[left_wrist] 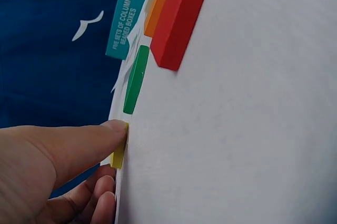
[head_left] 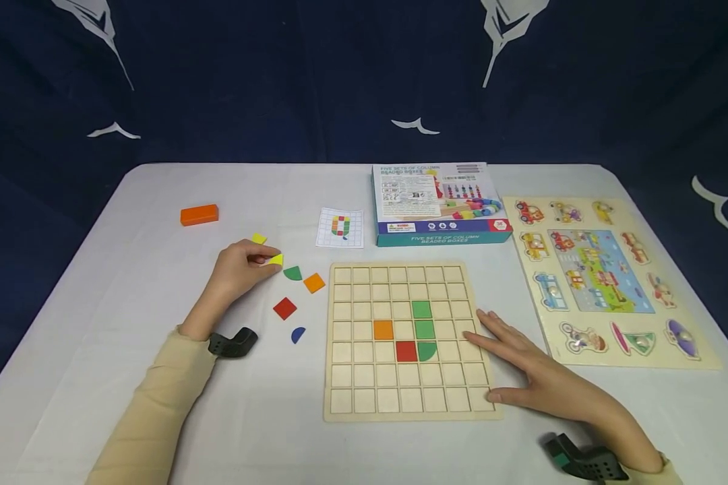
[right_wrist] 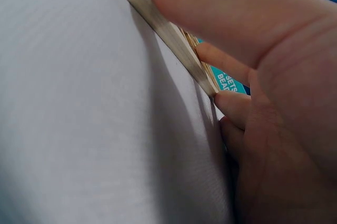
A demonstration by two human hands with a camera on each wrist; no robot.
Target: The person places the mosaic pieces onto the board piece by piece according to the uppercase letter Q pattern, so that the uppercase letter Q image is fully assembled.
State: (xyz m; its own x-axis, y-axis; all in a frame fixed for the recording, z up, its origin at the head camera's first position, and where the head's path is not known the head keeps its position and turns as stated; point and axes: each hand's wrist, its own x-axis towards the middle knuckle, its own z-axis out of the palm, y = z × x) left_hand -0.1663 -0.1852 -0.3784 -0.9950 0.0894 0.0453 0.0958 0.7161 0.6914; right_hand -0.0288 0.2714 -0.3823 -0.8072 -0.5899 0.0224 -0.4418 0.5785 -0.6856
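My left hand point(head_left: 238, 268) pinches a yellow tile point(head_left: 277, 259) between thumb and fingers; the left wrist view shows the thumb against the yellow tile point(left_wrist: 120, 150). Another yellow tile point(head_left: 259, 238) lies just beyond. Close by are a green quarter-round tile point(head_left: 293, 273), an orange square point(head_left: 315, 283), a red square point(head_left: 285, 308) and a blue half-round point(head_left: 298, 335). My right hand point(head_left: 528, 360) rests with spread fingers on the right edge of the wooden grid board point(head_left: 362, 395). In the board's cells sit an orange square point(head_left: 383, 330), a red square point(head_left: 406, 351) and green tiles point(head_left: 425, 329).
Beyond the board lie a pattern card point(head_left: 340, 228) and a beaded-boxes carton point(head_left: 437, 202). A vehicle peg puzzle point(head_left: 607, 269) takes up the right side of the table. An orange block point(head_left: 199, 215) lies at the back left.
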